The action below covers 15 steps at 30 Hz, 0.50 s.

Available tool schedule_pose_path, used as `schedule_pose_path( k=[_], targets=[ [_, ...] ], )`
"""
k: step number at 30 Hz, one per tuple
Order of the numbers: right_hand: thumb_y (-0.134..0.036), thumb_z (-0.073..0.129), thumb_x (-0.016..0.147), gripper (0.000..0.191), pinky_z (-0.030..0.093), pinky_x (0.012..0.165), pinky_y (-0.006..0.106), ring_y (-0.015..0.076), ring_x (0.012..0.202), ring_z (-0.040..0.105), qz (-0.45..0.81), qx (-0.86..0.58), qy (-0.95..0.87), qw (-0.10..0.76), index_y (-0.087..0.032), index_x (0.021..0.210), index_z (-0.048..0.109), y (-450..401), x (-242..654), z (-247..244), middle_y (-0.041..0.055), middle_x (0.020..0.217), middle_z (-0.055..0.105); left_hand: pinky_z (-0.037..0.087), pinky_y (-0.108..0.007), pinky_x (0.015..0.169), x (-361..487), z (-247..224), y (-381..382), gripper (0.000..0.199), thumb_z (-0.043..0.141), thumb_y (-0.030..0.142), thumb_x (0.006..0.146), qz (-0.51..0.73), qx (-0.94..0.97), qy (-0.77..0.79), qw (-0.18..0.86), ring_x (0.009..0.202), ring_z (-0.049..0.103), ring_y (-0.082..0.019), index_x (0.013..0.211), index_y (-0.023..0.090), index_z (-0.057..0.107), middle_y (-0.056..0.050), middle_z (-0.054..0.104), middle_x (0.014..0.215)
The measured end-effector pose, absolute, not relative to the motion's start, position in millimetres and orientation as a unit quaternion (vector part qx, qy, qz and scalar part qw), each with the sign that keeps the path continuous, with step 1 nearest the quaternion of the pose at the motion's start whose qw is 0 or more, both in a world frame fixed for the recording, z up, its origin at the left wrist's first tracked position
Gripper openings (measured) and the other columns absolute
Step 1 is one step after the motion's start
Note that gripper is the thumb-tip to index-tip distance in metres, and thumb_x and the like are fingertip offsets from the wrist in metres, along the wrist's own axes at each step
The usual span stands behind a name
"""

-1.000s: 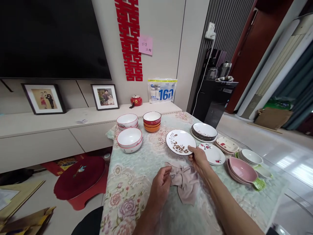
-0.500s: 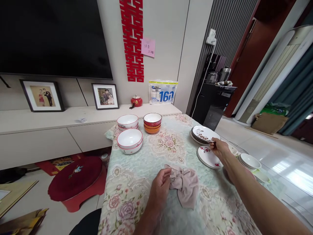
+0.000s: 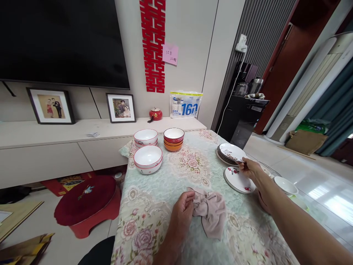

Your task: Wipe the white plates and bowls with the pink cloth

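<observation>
Since a second ago, the round white ceramic plate with brown flowers (image 3: 233, 151) has travelled from mid-table to the dark-rimmed stack of plates (image 3: 224, 159) on the right, where it lies over the top; full contact cannot be told. Nearest, the left hand (image 3: 183, 208) is loosely curled at the edge of a crumpled dusty-pink fabric cloth (image 3: 212, 213), and whether it grips that is unclear; the right hand (image 3: 249, 169) pinches the plate's edge between thumb and fingers, so stacking this piece looks nearly done, only the release left. White plates with red flowers (image 3: 239, 180) sit in a low pile just nearer than the stack. Red-rimmed white bowls (image 3: 148, 156) and a stack of red and orange bowls (image 3: 173, 139) stand on the pale-green floral tablecloth (image 3: 165, 187), whether dealt with or waiting not shown. Beyond, a long white low cabinet (image 3: 55, 158) bears two black-framed photographs (image 3: 120, 107), a red lidded jar (image 3: 156, 114) and a blue-and-white plastic packet (image 3: 186, 105), beneath a large black television screen (image 3: 60, 40) and a red paper-cut hanging (image 3: 154, 48)
</observation>
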State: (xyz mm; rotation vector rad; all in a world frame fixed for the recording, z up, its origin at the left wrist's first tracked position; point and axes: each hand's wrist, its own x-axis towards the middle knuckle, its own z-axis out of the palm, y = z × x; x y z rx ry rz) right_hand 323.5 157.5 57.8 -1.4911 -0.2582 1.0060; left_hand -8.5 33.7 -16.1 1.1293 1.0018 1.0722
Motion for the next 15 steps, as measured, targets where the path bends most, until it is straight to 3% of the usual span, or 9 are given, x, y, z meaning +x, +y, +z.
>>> schedule_pose_path(
  k=[3,5,11,15],
  targets=[
    [-0.021,0.048,0.096,0.012,0.046,0.044,0.018,0.0073,0.053,0.053,0.454,-0.664,-0.108,0.584,-0.012,0.101,0.055,156,328,64,0.006,0.084,0.065,0.044,-0.039,0.096,-9,-16,33,0.034,0.054,0.025,0.079,0.46,0.485,0.435,0.604,0.113,0.06,-0.027,0.111,0.013,0.061,-0.016,0.066,0.116],
    [-0.017,0.044,0.097,0.01,0.036,0.034,0.014,0.005,0.04,0.043,0.453,-0.674,-0.115,0.572,-0.014,0.091,0.052,154,330,67,0.0055,0.07,0.064,0.044,-0.038,0.097,-9,-17,34,0.034,0.054,0.025,0.079,0.458,0.488,0.434,0.603,0.113,0.06,-0.026,0.111,0.014,0.06,-0.016,0.066,0.116],
    [-0.02,0.053,0.093,0.009,0.037,0.031,0.017,0.0075,0.034,0.044,0.387,-0.732,-0.137,0.543,-0.015,0.085,0.051,159,339,62,0.001,0.052,0.057,0.044,-0.038,0.097,-9,-21,35,0.033,0.053,0.025,0.08,0.458,0.495,0.433,0.598,0.113,0.06,-0.026,0.11,0.014,0.06,-0.016,0.066,0.117],
    [-0.025,0.06,0.089,0.013,0.032,0.03,0.017,0.0076,0.035,0.043,0.338,-0.765,-0.151,0.528,-0.012,0.089,0.056,165,343,56,0.0014,0.053,0.057,0.044,-0.038,0.096,-9,-22,36,0.034,0.054,0.026,0.078,0.462,0.492,0.434,0.597,0.111,0.061,-0.027,0.109,0.013,0.062,-0.016,0.067,0.114]
  ],
)
